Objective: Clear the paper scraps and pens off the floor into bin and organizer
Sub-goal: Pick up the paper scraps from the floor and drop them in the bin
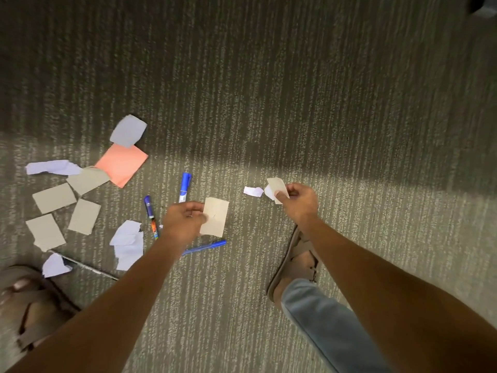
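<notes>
Left grip [185, 219] pinches beige card [215, 220]; right grip [297, 200] pinches 2 scraps [277, 185]; no legible txt.

Hands [185, 219] [297, 200] pinching, seemingly, paper scraps [215, 216]

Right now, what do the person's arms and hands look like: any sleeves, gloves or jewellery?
Both forearms are bare, with no sleeves or gloves in view. The left hand appears to wear a thin ring on one finger. The right hand shows no ring or watch.

I take this for an office: I see low, ribbed grey carpet [295, 103] as the floor, with marker pens [185, 187] and a pink sticky note [122, 164] lying on it.
</notes>
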`<state>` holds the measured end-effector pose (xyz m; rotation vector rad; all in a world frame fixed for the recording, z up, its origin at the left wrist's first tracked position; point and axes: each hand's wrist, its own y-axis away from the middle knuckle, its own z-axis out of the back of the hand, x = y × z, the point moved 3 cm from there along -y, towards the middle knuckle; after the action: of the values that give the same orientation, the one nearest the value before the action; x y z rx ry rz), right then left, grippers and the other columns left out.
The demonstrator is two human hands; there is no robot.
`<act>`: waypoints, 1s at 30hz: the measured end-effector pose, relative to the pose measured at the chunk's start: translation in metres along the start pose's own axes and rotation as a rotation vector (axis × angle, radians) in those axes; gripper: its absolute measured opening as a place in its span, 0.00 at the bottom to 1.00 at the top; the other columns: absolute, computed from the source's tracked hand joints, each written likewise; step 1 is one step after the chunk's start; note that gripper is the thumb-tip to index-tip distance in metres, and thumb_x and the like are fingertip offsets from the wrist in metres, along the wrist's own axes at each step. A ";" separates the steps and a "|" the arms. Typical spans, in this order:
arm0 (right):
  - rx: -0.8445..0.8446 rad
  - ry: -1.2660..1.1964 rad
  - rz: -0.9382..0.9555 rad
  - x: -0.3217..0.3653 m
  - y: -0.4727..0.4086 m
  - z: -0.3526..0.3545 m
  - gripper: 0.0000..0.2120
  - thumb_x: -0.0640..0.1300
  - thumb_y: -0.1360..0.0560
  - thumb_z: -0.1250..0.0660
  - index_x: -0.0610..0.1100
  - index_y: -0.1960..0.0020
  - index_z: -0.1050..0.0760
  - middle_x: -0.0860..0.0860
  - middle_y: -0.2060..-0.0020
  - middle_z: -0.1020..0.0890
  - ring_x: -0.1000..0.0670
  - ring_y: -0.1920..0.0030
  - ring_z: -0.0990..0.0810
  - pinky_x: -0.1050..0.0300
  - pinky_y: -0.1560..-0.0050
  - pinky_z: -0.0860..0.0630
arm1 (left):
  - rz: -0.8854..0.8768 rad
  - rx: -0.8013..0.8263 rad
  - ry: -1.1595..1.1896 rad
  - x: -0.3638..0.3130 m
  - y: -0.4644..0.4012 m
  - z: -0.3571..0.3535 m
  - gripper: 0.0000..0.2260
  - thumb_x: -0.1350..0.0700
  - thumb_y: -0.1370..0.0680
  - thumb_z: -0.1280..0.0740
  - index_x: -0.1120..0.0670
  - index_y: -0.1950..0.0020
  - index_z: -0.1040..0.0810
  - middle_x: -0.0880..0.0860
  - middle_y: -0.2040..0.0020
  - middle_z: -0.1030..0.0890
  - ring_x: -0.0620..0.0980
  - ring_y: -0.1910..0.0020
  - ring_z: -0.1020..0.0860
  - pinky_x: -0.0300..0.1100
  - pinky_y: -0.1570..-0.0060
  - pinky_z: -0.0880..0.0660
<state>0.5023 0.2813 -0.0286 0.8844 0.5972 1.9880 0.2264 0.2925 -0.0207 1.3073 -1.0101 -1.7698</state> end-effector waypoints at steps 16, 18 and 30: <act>0.254 -0.186 0.185 0.098 0.084 -0.123 0.09 0.35 0.28 0.27 0.40 0.50 0.22 0.46 0.56 0.19 0.55 0.60 0.20 0.67 0.61 0.21 | 0.105 -0.360 0.075 0.054 -0.018 0.135 0.08 0.62 0.27 0.30 0.54 0.65 0.24 0.57 0.55 0.18 0.55 0.53 0.20 0.43 0.53 0.23; 0.291 -0.185 0.197 0.101 0.093 -0.147 0.10 0.33 0.28 0.27 0.36 0.47 0.22 0.44 0.55 0.19 0.52 0.59 0.20 0.63 0.61 0.19 | 0.071 -0.453 -0.012 0.066 -0.022 0.171 0.04 0.59 0.27 0.29 0.53 0.61 0.22 0.58 0.54 0.17 0.56 0.53 0.19 0.42 0.52 0.24; 0.168 -0.343 0.035 0.065 0.136 -0.229 0.11 0.36 0.27 0.27 0.50 0.58 0.25 0.45 0.55 0.16 0.44 0.55 0.15 0.40 0.52 0.17 | -0.264 -0.542 -0.586 0.073 -0.068 0.229 0.08 0.59 0.22 0.35 0.60 0.46 0.21 0.58 0.40 0.27 0.58 0.42 0.26 0.46 0.43 0.29</act>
<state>0.2313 0.2480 -0.0575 1.3135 0.5573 1.7783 -0.0189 0.2998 -0.0697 0.6071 -0.5754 -2.4866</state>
